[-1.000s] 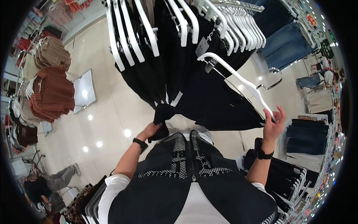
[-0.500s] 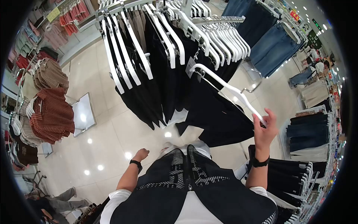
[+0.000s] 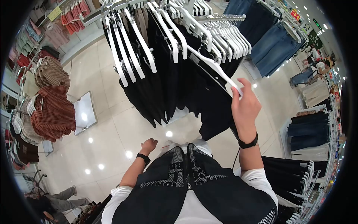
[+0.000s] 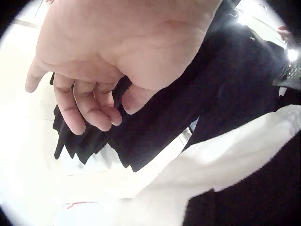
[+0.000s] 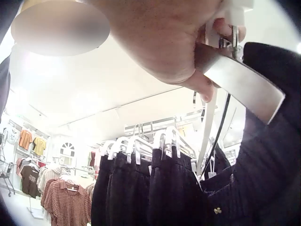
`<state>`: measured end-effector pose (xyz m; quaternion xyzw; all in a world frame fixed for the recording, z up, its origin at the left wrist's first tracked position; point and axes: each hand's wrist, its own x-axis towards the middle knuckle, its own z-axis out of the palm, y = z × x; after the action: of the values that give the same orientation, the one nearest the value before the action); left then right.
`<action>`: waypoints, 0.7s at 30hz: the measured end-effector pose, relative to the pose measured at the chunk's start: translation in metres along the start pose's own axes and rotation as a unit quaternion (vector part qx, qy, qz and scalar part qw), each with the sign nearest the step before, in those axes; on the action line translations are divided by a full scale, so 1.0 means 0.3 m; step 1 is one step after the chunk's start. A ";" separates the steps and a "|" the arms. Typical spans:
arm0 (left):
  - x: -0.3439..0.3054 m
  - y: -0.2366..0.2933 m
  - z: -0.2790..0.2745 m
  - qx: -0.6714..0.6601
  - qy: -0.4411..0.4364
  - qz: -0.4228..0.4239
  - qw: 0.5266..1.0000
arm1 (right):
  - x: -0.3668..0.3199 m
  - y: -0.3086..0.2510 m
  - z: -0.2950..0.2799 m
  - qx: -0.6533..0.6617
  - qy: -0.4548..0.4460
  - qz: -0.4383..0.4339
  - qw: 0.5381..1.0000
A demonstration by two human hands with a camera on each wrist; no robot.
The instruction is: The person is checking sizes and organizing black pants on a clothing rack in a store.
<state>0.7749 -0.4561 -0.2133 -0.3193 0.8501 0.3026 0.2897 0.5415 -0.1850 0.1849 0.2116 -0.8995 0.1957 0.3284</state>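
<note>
My right hand point(image 3: 246, 106) grips the near end of a white clip hanger point(image 3: 216, 69), with thumb and fingers around it. Black trousers point(image 3: 218, 102) hang from this hanger, right beside other dark trousers on the rack. In the right wrist view, a shiny flat strip point(image 5: 249, 89) juts out by the fingers, and the dark waistband point(image 5: 225, 181) shows a small gold mark. Low in front of my body, my left hand point(image 3: 150, 145) holds nothing. Its fingers point(image 4: 70, 110) hang loosely bent in the left wrist view, with black trouser legs behind them.
Several white hangers point(image 3: 130, 48) with dark trousers fill the rack ahead, beside a metal arm point(image 3: 220, 17) with more hangers. Jeans point(image 3: 274, 46) hang at the far right. Checked shirts point(image 3: 54, 112) stand at left beyond the tiled floor point(image 3: 108, 123). A person point(image 3: 56, 203) is at lower left.
My left hand has let go of the black trouser leg and drawn back from it. My right hand has carried the hanger forward and left, in against the row of hanging trousers.
</note>
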 end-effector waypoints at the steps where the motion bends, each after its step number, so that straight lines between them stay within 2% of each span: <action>1: 0.016 -0.013 0.005 0.002 0.022 0.004 1.000 | 0.019 -0.017 0.011 0.007 0.004 -0.013 1.000; 3: 0.053 -0.061 -0.003 0.003 0.069 0.011 0.998 | 0.060 -0.054 0.022 0.000 -0.004 -0.041 0.999; 6: 0.067 -0.120 -0.027 -0.045 0.093 -0.004 0.995 | 0.124 -0.097 0.018 -0.012 -0.010 -0.068 0.998; 7: 0.065 -0.132 -0.037 -0.067 0.069 -0.022 0.995 | 0.152 -0.109 0.016 -0.023 -0.014 -0.075 0.997; 10: 0.075 -0.196 0.024 -0.071 0.094 -0.017 0.993 | 0.223 -0.141 0.028 -0.029 0.003 -0.085 0.996; 14: 0.009 -0.192 0.107 -0.111 0.040 -0.016 0.993 | 0.323 -0.185 0.044 -0.045 0.008 -0.080 0.996; 18: 0.022 -0.225 0.224 -0.101 0.033 0.017 0.994 | 0.402 -0.214 0.101 -0.028 0.046 -0.136 0.989; 21: 0.023 -0.241 0.254 -0.117 0.029 0.045 0.992 | 0.458 -0.244 0.137 -0.043 0.067 -0.137 0.987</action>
<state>0.8451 -0.4497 -0.2912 -0.3215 0.8303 0.4031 0.2116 0.4625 -0.3009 0.2640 0.3046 -0.8457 0.1242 0.4203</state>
